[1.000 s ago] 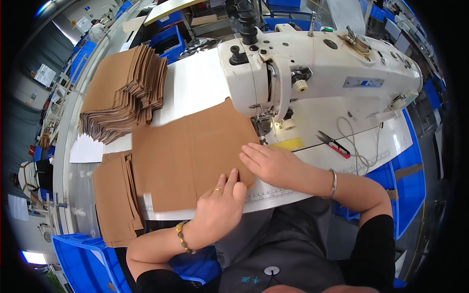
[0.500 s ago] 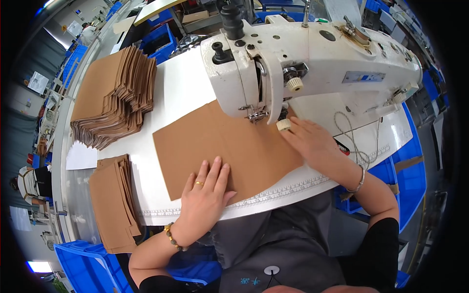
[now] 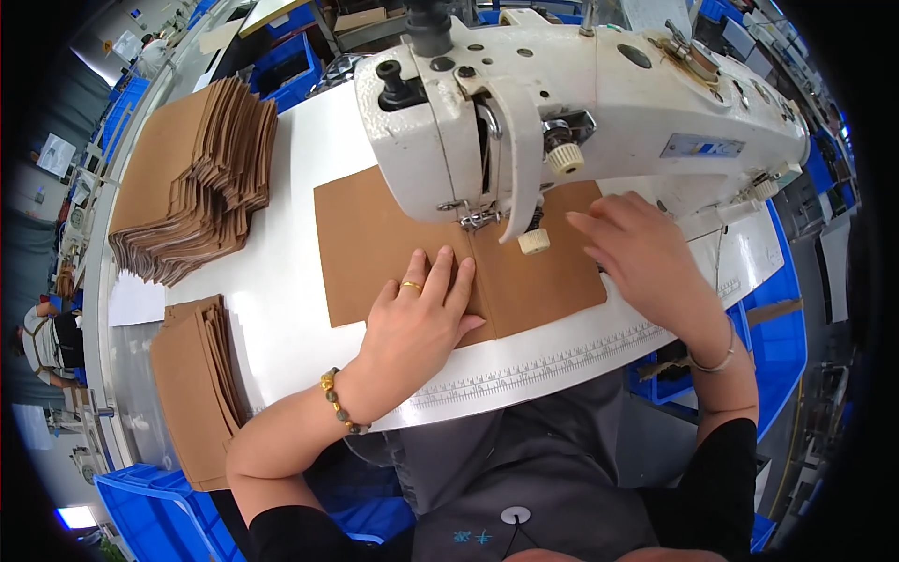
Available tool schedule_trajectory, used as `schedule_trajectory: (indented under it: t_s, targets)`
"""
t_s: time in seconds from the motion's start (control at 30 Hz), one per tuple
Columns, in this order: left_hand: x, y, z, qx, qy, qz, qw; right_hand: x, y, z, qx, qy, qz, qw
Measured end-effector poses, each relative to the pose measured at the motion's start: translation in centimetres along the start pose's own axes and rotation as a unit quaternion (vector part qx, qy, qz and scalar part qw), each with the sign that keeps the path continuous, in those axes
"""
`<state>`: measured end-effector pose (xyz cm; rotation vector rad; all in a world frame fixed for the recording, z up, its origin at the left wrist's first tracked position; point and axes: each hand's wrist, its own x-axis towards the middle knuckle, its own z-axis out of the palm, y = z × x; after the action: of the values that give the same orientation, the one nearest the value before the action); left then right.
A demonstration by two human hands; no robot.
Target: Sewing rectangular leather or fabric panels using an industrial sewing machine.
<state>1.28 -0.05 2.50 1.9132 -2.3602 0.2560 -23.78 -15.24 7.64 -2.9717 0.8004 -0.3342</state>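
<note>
A flat brown panel (image 3: 548,272), fabric-like, lies under the needle area of a white sewing machine (image 3: 599,103). A straight line, like a seam or joined edge, runs from the presser foot (image 3: 479,221) to the panel's near edge. My left hand (image 3: 417,323) rests flat on the panel's left part, fingers spread just left of that line. At the panel's right edge is my right hand (image 3: 651,258), its fingers bent loosely and apart, with nothing seen in them. The machine head hides part of the panel's far side.
On the white table's left stand a tall stack of brown panels (image 3: 178,169) and a smaller pile (image 3: 192,393). A printed ruler (image 3: 524,377) follows the near edge. Blue bins (image 3: 777,351) sit below at right and lower left. Another person (image 3: 49,342) is far left.
The panel has turned and now lies squarer to the table edge, with the line from the presser foot showing. My right hand has shifted right, to the panel's edge; my left hand moved slightly right.
</note>
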Motion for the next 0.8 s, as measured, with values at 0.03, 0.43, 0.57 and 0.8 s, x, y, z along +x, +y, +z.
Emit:
schedule_trajectory:
  t_s: [0.03,0.43,0.57,0.8]
  targets:
    - [0.1,-0.1,-0.2,0.0,0.002,0.004,1.0,1.2,-0.7,0.8,0.0,-0.001,-0.003,1.0]
    - [1.6,-1.2,2.0,-0.012,0.148,0.028,0.989,8.2,-0.4,11.9,0.213,0.229,-0.103,0.944]
    - [2.3,-2.0,2.5,-0.066,0.199,-0.007,0.978,6.3,-3.4,8.4,0.11,0.168,-0.059,0.978]
    - [3.6,-2.9,3.0,-0.128,0.212,0.019,0.969,4.5,-5.2,7.6,0.006,0.147,-0.145,0.978]
